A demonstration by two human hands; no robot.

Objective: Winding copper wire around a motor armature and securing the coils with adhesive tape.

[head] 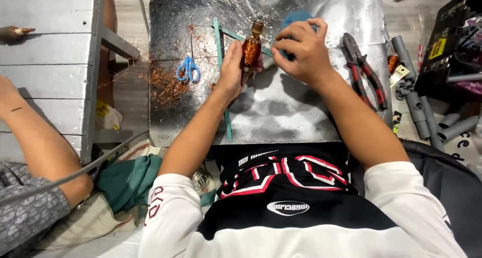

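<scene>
My left hand (232,69) grips a small motor rotor wound with copper wire (251,48), held upright over a scratched metal sheet (281,117). My right hand (300,49) is closed around a blue round object (296,18) just right of the rotor, its fingers close to the rotor's top. A thin green metal bar (219,52) lies under my left hand.
Blue-handled scissors (188,68) and loose copper wire scraps (163,84) lie left of my hands. Red-and-black pliers (365,72) rest on the right, beside grey plastic pipes (416,94). Another person's arm (35,142) reaches in at the left, by a grey wooden bench (47,52).
</scene>
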